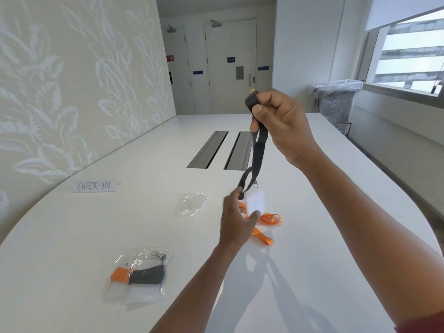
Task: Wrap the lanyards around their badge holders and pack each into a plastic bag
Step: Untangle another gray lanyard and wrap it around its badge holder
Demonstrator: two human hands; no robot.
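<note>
My right hand [283,123] is raised above the table and pinches the top of a black lanyard [258,150], which hangs down with a metal clip at its lower end. Below it, my left hand [236,219] holds the lanyard's clear badge holder [256,200], thumb on its lower edge, fingers at the strap's lower loop. An orange lanyard [266,224] lies on the table under that hand. An empty plastic bag [192,204] lies to the left of it. Two packed bags [141,276] with wrapped orange and black lanyards lie near the front left.
A paper sign reading CHECK-IN [96,186] lies at the left by the patterned wall. Two metal cable slots [221,150] are set in the middle of the white table [336,236]. A plastic-covered bin [338,102] stands beyond the far right corner.
</note>
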